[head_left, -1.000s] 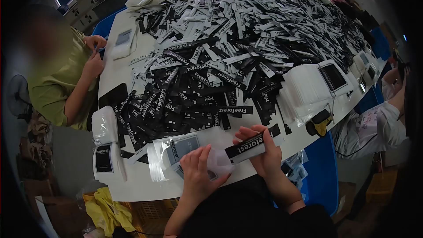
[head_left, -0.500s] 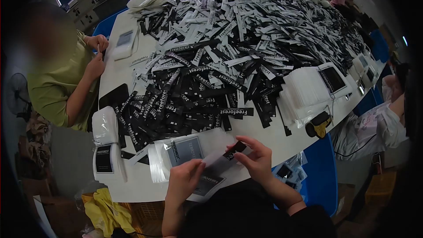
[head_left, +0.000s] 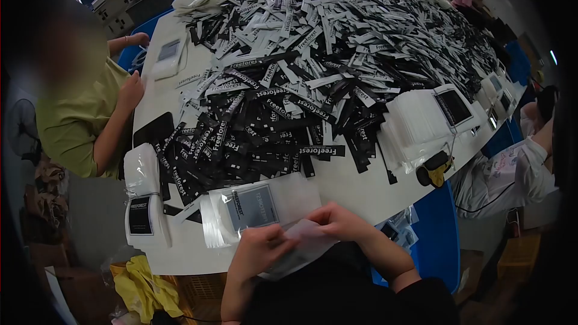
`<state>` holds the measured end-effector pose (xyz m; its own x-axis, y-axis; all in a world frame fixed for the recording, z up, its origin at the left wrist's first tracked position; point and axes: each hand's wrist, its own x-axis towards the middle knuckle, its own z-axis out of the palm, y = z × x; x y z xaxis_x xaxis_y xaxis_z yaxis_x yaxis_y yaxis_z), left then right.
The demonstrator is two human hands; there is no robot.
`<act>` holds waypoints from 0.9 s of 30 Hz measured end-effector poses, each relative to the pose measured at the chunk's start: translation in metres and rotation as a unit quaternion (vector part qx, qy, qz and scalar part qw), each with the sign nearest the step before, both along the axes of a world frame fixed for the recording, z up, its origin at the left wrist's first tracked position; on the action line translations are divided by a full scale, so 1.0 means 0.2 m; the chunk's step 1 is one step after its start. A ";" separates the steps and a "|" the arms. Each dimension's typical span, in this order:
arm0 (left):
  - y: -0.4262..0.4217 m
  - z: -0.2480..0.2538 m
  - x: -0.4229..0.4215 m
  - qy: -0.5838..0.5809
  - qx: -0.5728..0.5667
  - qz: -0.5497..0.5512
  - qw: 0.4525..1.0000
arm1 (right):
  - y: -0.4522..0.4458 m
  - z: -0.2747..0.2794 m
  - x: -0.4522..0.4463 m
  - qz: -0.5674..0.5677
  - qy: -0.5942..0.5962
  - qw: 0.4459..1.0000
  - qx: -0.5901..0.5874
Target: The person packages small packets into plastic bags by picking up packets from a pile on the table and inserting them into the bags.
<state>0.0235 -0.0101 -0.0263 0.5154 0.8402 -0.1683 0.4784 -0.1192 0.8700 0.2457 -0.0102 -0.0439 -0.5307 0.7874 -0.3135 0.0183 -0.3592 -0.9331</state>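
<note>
Near the table's front edge, a translucent plastic bag point(head_left: 301, 254) is stretched between my two hands. My left hand point(head_left: 260, 249) pinches its left side, and my right hand point(head_left: 337, 222) is closed on its upper right edge. The black label strip is not visible now; whether it is inside the bag I cannot tell. Just beyond my hands lies a stack of clear bags point(head_left: 217, 219) with a grey FREEFOREST print. Black and white Freeforest strips point(head_left: 241, 138) are heaped beyond that stack.
Bundled bags point(head_left: 143, 224) lie at the left, beside a dark phone-like slab point(head_left: 154, 130). More bags point(head_left: 415, 123) and a yellow-black tape dispenser point(head_left: 435, 170) are at right. A blue bin point(head_left: 442, 235) stands below the edge. A co-worker in a green shirt point(head_left: 78, 120) sits left.
The black strip that showed between my right fingers has gone from sight. My right hand has moved down and left, closer to my left hand. The left co-worker's hands have moved apart.
</note>
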 end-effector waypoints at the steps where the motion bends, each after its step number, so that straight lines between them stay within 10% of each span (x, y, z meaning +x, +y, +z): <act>1: 0.00 0.00 -0.01 0.000 0.001 0.000 1.000 | 0.00 0.01 0.00 0.000 0.000 1.000 0.001; 3: 0.00 0.01 -0.01 -0.140 -0.044 0.102 0.984 | -0.02 0.02 -0.01 -0.164 0.132 0.976 -0.063; 10: -0.02 0.01 0.09 -0.153 0.069 0.068 0.983 | -0.06 0.11 -0.05 -0.092 -0.054 0.969 0.222; 19: -0.02 -0.05 0.08 -0.195 0.059 0.103 0.974 | -0.04 0.32 0.35 -0.029 -0.224 0.949 0.219; 21: 0.00 -0.13 0.09 -0.057 0.152 0.127 0.979 | 0.01 0.37 0.32 0.023 -0.409 0.869 0.277; 27: 0.01 -0.23 0.22 0.043 0.249 0.075 0.964 | 0.42 -0.06 0.04 -0.131 -0.411 0.733 0.526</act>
<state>0.0672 -0.0087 -0.0722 0.3832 0.8920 0.2395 0.5909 -0.4361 0.6787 0.2544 0.0731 -0.0567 -0.2902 0.8638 0.4119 0.7884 0.4598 -0.4087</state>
